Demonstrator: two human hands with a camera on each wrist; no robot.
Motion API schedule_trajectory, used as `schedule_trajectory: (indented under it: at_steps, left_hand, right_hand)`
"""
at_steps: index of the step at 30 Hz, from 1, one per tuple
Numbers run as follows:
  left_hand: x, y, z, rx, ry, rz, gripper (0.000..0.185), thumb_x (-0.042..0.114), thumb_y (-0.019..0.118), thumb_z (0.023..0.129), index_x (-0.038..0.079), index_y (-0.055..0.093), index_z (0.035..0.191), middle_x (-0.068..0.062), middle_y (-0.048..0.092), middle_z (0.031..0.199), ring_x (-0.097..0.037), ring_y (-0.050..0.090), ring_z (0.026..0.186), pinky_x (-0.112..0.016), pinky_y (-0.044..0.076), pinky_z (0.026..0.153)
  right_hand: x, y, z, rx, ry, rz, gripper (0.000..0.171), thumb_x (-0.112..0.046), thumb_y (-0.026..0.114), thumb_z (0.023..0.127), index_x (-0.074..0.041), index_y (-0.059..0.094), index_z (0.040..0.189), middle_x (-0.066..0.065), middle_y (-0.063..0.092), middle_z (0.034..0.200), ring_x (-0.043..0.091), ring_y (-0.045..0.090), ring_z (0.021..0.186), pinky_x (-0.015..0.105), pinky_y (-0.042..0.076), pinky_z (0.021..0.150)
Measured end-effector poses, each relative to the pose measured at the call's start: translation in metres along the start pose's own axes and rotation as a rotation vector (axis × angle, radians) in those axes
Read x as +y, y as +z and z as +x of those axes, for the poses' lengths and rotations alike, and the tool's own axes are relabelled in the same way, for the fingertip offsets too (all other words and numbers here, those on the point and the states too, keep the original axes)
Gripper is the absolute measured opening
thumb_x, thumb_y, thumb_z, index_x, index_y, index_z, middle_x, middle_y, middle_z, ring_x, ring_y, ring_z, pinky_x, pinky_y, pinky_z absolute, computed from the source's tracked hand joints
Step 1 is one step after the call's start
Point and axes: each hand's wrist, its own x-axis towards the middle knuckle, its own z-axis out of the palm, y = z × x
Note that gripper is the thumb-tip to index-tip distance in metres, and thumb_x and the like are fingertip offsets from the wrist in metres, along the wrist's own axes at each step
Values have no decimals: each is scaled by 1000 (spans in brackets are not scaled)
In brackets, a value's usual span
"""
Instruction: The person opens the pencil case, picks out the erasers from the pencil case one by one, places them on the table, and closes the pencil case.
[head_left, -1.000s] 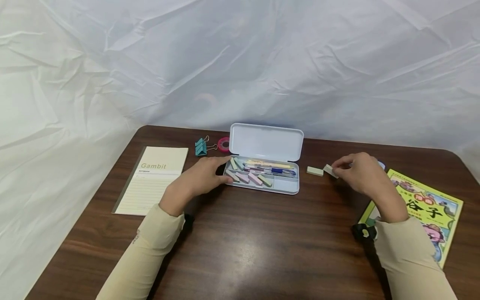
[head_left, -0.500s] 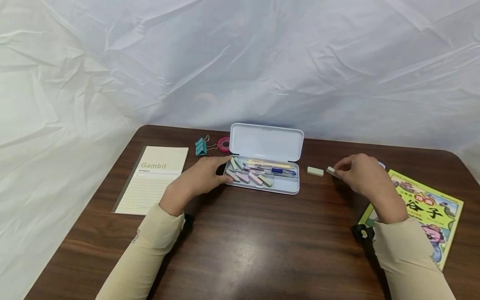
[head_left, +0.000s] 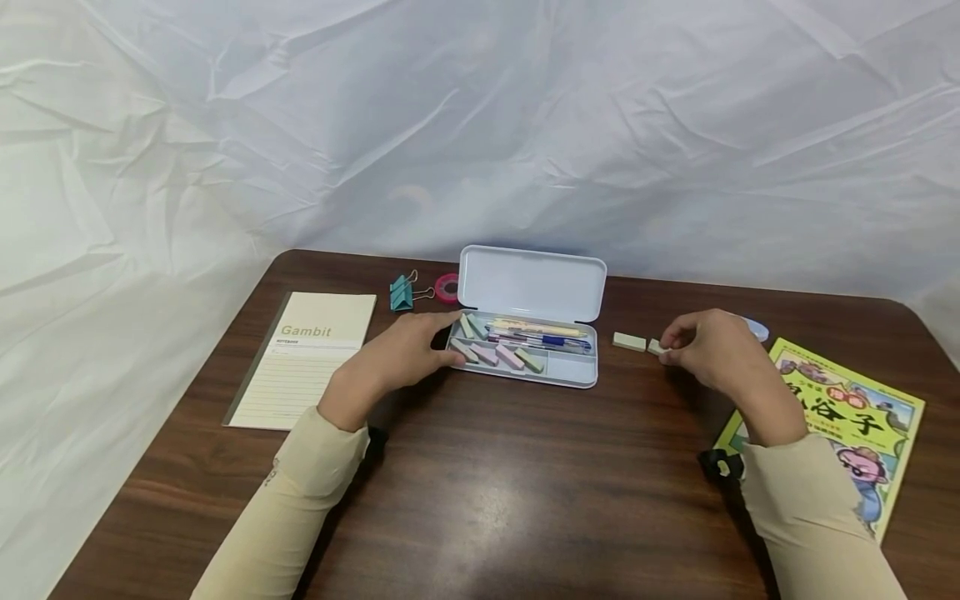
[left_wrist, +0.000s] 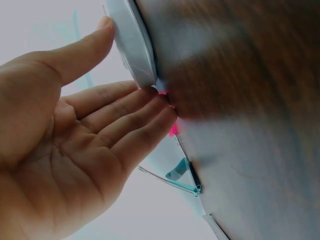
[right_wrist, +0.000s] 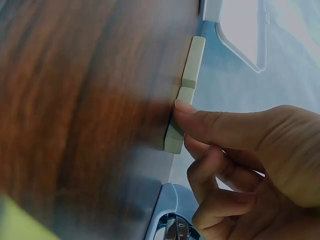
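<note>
1. right hand [head_left: 712,346]: thumb and index finger pinch a small pale block, the held block [right_wrist: 173,142], which lies on the table [head_left: 487,500] to the right of the pencil case [head_left: 532,283]. remaining fingers curled toward the palm.
2. second block [head_left: 629,342], also pale, lies between the held block and the case. the two are nearly in line; their ends meet in the right wrist view, but actual contact cannot be confirmed from the head view.
3. left hand [head_left: 397,350]: thumb and fingers apart, fingers mostly straight, tips at the left end of the case; palm faces the case.
4. case: pale, lid raised at the back, divided tray. pastel blocks [head_left: 510,357] lie at its left and along the front compartment. pens [head_left: 558,341] lie lengthwise in the rear compartment.
5. left of case: teal binder clip [head_left: 402,293] and pink ring [head_left: 438,288] behind the left hand; lined notebook [head_left: 322,329] marked "gambit" farther left.
6. right side: bright comic-style book [head_left: 862,417], partly under the right forearm. a light-blue object [head_left: 757,330], partly hidden behind the right hand; identity uncertain.
7. backdrop: creased white sheet [head_left: 525,125] behind the dark wood-grain table.
</note>
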Motion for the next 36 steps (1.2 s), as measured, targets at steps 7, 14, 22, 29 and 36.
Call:
schedule_trajectory:
  at_steps: [7,14,22,29,36]
  left_hand:
    - [-11,5,5,-1,-8,8,85,53,83,105,25,48,177,-3,62,172,-28,55,163,-53,45,138]
    - [-5,3,2,-9,-24,0,84,50,84,105,24,48,176,-6,62,172,-31,55,164,-55,44,138]
    - [-6,2,3,-2,-20,-12,83,52,84,104,25,51,174,-4,64,170,-30,55,163,-55,44,138]
    - [-20,10,14,9,-5,13,84,57,85,102,31,52,174,1,65,168,-25,57,161,-51,47,136]
    - [-26,14,21,16,24,17,85,58,86,101,31,52,174,2,66,167,-23,59,159,-50,49,135]
  right_hand:
    - [4,2,1,2,-8,7,10,-10,88,99,-2,83,103,14,80,93,25,63,77,35,46,66]
    - [6,0,2,-11,-20,31,13,-12,88,99,-1,83,104,15,80,95,26,67,82,34,48,69]
    - [-22,7,-6,1,-45,201,33,-33,87,104,-11,86,128,14,85,118,22,70,98,31,53,81]
    - [-73,38,-11,-59,-101,392,33,-32,89,102,-19,88,132,8,77,97,17,49,71,29,42,62]
    - [-95,57,-11,-91,-136,421,29,-24,87,104,-17,88,132,17,81,139,15,56,71,33,46,66]
